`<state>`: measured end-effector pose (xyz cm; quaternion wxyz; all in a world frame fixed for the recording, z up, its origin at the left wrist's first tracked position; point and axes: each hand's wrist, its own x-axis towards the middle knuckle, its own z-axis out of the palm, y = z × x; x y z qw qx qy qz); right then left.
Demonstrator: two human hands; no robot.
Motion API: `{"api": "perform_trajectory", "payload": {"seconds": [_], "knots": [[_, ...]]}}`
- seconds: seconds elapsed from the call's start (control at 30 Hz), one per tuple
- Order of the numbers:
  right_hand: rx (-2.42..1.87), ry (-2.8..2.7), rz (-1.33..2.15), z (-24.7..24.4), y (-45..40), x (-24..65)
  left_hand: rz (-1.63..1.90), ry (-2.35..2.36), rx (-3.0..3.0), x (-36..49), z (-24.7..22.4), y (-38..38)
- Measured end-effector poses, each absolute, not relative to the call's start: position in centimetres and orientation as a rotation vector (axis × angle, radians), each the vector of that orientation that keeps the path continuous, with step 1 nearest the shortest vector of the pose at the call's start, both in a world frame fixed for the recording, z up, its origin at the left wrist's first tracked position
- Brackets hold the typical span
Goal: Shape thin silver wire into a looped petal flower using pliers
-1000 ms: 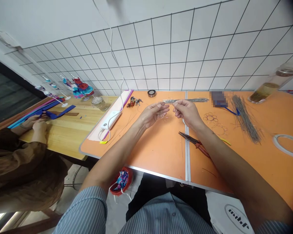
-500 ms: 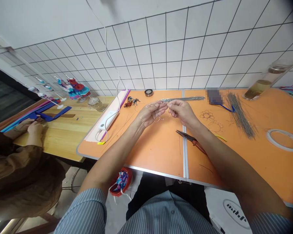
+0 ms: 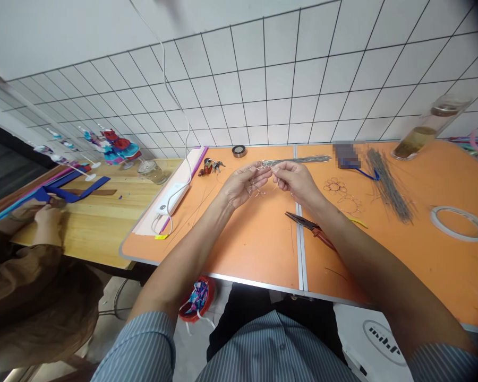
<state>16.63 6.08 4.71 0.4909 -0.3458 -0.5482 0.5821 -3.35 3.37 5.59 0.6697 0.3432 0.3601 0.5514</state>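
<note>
My left hand (image 3: 245, 184) and my right hand (image 3: 295, 180) meet above the orange table top (image 3: 255, 249), their fingertips pinching a small piece of looped thin silver wire (image 3: 255, 184). Its loops hang below the fingers, partly hidden by them. Just behind the hands lies a long bundle of straight wires (image 3: 298, 159). Red-handled needle-nose pliers (image 3: 310, 228) rest below my right wrist, not touching it. To the right of my right hand lie flat wire flower shapes (image 3: 334, 185).
A loose bundle of grey wires (image 3: 388, 191), a white tape ring (image 3: 458, 223) and a tilted jar (image 3: 412, 143) stand to the right. Keys (image 3: 209, 166) and a power strip (image 3: 173, 197) lie left. A co-worker's hands (image 3: 48, 215) handle blue strips (image 3: 71, 193) at the neighbouring wooden table.
My hands stay together on the wire, with the fingers shifting slightly. The whole scene has drifted a little left and up in view as the head camera moved.
</note>
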Motion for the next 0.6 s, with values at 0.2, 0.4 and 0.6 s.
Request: {"api": "perform_trajectory", "payload": {"seconds": [0.2,0.4,0.6], "knots": [[-0.909,-1.314,1.319,5.2,6.2,16.8,1.251,0.816,0.794,-4.0,4.9,2.4],[-0.925,-1.299,1.268,5.3,6.7,17.0,1.262,0.889,0.779,-4.5,3.8,0.4],[-0.931,-1.310,1.258,5.6,6.6,16.9,1.234,0.918,0.815,-4.0,3.1,-0.3]]}}
